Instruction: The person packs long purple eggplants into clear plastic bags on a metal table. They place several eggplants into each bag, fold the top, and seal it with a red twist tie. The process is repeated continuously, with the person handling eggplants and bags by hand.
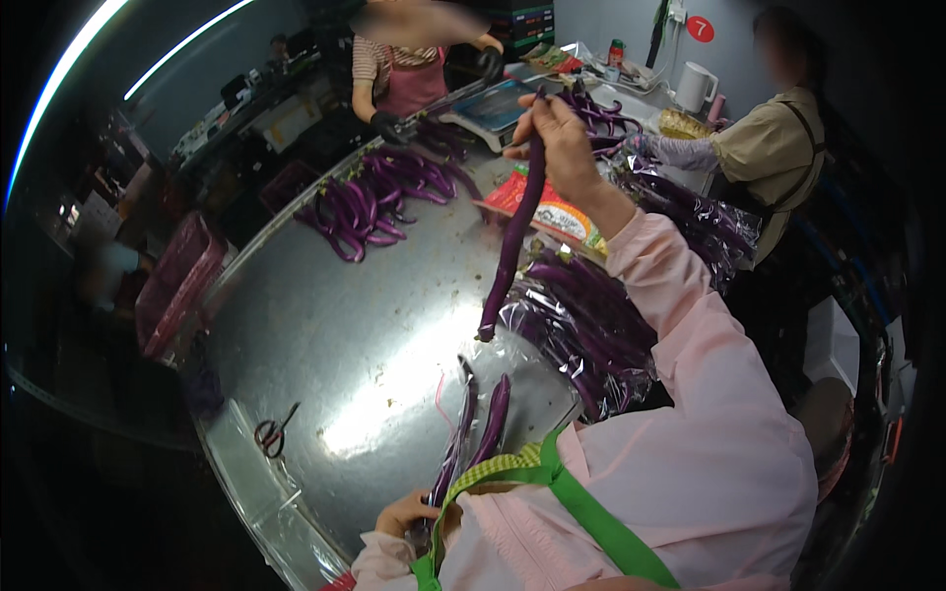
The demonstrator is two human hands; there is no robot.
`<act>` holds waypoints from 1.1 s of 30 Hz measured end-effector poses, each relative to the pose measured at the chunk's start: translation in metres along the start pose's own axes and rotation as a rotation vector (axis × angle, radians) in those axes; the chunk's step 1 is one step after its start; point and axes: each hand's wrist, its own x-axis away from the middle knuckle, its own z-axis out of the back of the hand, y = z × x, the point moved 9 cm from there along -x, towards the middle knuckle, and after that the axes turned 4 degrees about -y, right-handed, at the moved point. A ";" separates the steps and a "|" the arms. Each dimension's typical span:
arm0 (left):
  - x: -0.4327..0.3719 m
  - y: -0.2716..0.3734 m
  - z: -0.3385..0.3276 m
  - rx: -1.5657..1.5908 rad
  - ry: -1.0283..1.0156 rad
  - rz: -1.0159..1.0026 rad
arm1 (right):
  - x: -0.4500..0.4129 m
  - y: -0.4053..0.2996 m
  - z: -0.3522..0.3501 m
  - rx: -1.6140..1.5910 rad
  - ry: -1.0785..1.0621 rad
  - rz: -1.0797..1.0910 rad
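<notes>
My right hand (562,144) is raised over the table and grips a long purple eggplant (517,229) by its stem end, so that it hangs down. Low in the view, at the table's near edge, my left hand (406,513) holds the lower end of an eggplant in clear plastic film (460,436). Another eggplant (494,417) lies just right of it, partly hidden by my apron. Clear bags packed with eggplants (584,325) lie at my right, below a red and yellow printed package (547,207). A pile of loose eggplants (377,192) rests on the far left part of the table.
Scissors (272,436) lie on the metal table (295,325), near clear plastic bags (259,473) at its left edge. A scale (491,111) stands at the far end. Co-workers stand across and at the right, beside more bagged eggplants (687,207). A pink crate (181,284) is beyond the left edge.
</notes>
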 end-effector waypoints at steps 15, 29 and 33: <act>0.059 0.024 -0.061 0.415 0.365 0.008 | -0.116 0.162 0.053 -0.191 0.174 -0.063; 0.043 0.078 -0.074 0.428 0.538 -0.004 | -0.181 0.265 0.078 0.666 0.427 -0.370; 0.035 0.092 -0.069 0.320 0.623 -0.017 | -0.143 0.299 0.052 0.831 0.147 -0.561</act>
